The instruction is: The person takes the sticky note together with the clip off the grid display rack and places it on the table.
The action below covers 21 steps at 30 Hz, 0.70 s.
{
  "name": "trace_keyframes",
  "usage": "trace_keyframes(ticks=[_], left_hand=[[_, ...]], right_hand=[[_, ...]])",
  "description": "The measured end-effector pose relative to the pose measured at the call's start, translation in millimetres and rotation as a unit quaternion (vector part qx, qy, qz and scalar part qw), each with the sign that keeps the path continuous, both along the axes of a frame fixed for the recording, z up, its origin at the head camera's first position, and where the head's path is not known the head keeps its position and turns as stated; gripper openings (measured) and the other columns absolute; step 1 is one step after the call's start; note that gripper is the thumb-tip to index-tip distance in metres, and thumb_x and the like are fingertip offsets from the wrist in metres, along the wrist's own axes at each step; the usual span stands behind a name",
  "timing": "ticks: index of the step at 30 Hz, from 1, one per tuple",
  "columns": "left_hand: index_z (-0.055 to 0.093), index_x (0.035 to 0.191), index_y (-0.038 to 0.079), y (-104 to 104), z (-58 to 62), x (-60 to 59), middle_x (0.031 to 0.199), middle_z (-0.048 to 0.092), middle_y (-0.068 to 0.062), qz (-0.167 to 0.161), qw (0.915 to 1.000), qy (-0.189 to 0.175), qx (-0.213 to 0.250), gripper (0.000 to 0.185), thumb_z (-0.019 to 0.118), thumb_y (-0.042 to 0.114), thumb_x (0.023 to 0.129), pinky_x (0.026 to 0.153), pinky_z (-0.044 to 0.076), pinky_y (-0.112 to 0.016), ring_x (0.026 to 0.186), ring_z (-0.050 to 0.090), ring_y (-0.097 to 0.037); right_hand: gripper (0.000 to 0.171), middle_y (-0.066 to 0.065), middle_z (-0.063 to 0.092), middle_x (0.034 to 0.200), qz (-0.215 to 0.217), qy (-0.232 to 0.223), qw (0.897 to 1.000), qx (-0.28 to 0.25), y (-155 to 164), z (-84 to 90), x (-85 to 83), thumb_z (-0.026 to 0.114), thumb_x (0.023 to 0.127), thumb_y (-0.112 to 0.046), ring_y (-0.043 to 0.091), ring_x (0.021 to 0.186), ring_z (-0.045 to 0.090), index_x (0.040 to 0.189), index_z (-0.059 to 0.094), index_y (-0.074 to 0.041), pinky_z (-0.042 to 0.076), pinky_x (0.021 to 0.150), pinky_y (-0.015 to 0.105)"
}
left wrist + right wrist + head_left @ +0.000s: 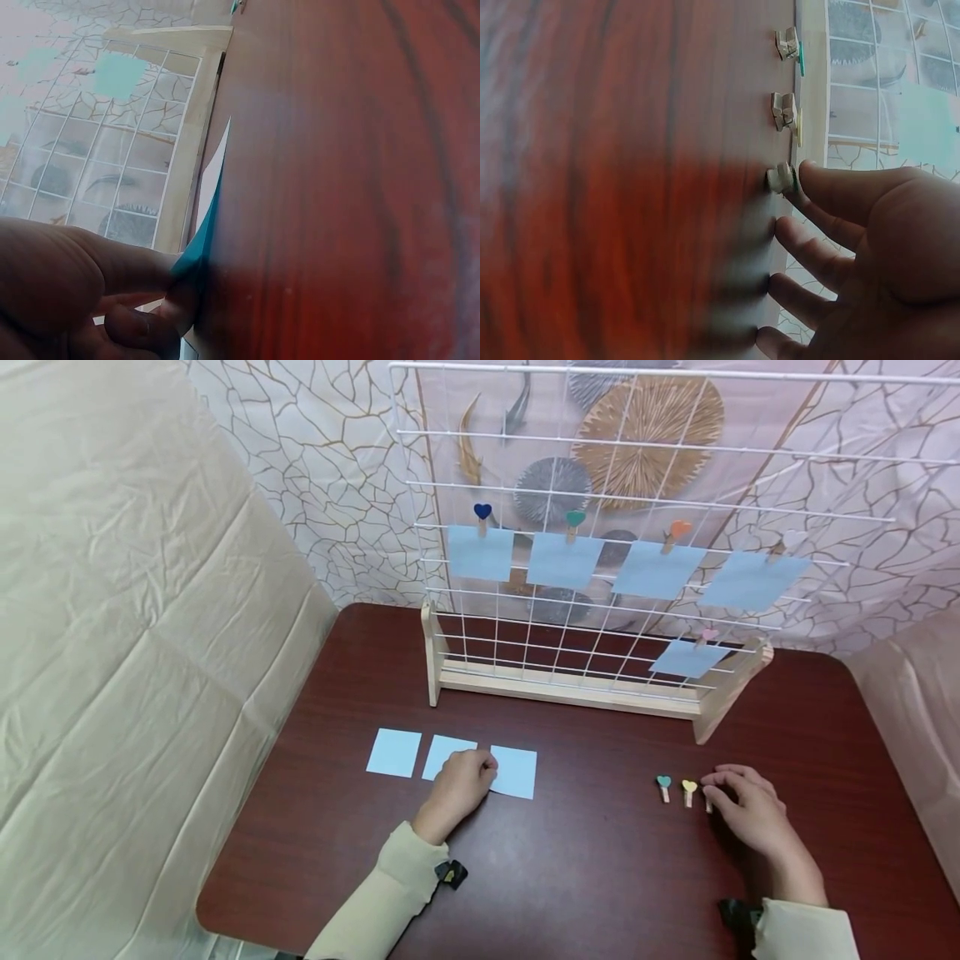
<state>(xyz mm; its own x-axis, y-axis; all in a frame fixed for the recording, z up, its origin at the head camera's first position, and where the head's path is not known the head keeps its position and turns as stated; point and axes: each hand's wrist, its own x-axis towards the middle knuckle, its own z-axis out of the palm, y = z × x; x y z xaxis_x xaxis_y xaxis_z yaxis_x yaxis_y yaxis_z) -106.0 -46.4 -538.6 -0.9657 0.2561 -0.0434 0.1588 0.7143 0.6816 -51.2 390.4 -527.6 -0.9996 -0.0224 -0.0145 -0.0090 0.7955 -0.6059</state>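
Note:
My left hand (461,785) pinches the left edge of the rightmost pale blue paper square (516,772) between thumb and index finger. In the left wrist view that paper (204,225) bends up off the tabletop. Two more squares lie to its left: the middle one (444,752), partly behind the hand, and the far-left one (394,752). My right hand (753,814) pinches a small wooden clothespin (780,180) with thumb and index finger; its top is hidden. Beside it lie a yellow-heart clothespin (688,793) and a green-heart clothespin (663,787).
A white wire grid (555,602) stands in a wooden base (570,690) at the back of the dark red table (585,877). Several blue squares, such as the left one (480,555), hang on it from heart clothespins. Pale cloth (150,652) hangs at the left.

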Motion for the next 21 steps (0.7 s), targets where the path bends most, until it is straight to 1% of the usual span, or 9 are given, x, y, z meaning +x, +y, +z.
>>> trace_keyframes(ticks=[3,6,15,18,21], left_hand=[[0.077,0.094,0.012,0.7,0.3,0.3,0.079,0.067,0.002,0.003,0.9999,0.008,-0.007,0.015,0.066,0.008,0.103,0.061,0.047,-0.028,0.062,0.051,-0.007],[0.078,0.099,0.012,0.5,0.9,0.9,0.085,0.070,0.001,0.007,0.9999,0.009,-0.011,0.011,0.068,0.009,0.102,0.063,0.051,-0.030,0.064,0.055,-0.007],[0.079,0.102,0.012,-0.7,0.3,0.6,0.088,0.072,0.000,0.009,0.9999,0.005,-0.011,0.009,0.070,0.010,0.101,0.064,0.054,-0.032,0.067,0.059,-0.007],[0.079,0.104,0.012,-1.0,-1.1,0.1,0.090,0.074,-0.001,0.010,0.9998,0.009,-0.011,0.011,0.069,0.009,0.102,0.063,0.054,-0.031,0.067,0.059,-0.007],[0.079,0.106,0.012,-1.3,-2.0,0.0,0.086,0.072,0.000,0.008,0.9999,0.013,-0.007,0.014,0.067,0.007,0.101,0.063,0.053,-0.030,0.065,0.057,-0.006]], right_hand=[[0.015,0.033,0.052,0.135,-0.001,0.004,1.000,0.002,-0.5,-0.5,-0.2,0.060,0.107,-0.008,0.061,0.125,0.037,0.106,0.072,0.002,0.024,0.088,0.076],[0.015,0.033,0.051,0.135,-0.002,0.004,1.000,-0.001,-0.9,-0.6,-0.2,0.060,0.107,-0.008,0.061,0.125,0.037,0.106,0.072,0.002,0.024,0.089,0.076],[0.018,0.034,0.052,0.135,-0.003,0.005,1.000,-0.006,0.9,-2.4,-0.7,0.059,0.108,-0.011,0.062,0.126,0.036,0.106,0.071,0.001,0.023,0.090,0.077],[0.019,0.034,0.053,0.135,-0.004,0.008,1.000,-0.008,1.3,-2.1,-0.9,0.059,0.108,-0.012,0.061,0.126,0.038,0.104,0.072,0.001,0.023,0.090,0.077],[0.018,0.034,0.056,0.131,-0.005,0.017,1.000,-0.009,1.8,-1.5,-0.6,0.060,0.108,-0.011,0.058,0.125,0.042,0.108,0.071,0.003,0.027,0.092,0.075]])
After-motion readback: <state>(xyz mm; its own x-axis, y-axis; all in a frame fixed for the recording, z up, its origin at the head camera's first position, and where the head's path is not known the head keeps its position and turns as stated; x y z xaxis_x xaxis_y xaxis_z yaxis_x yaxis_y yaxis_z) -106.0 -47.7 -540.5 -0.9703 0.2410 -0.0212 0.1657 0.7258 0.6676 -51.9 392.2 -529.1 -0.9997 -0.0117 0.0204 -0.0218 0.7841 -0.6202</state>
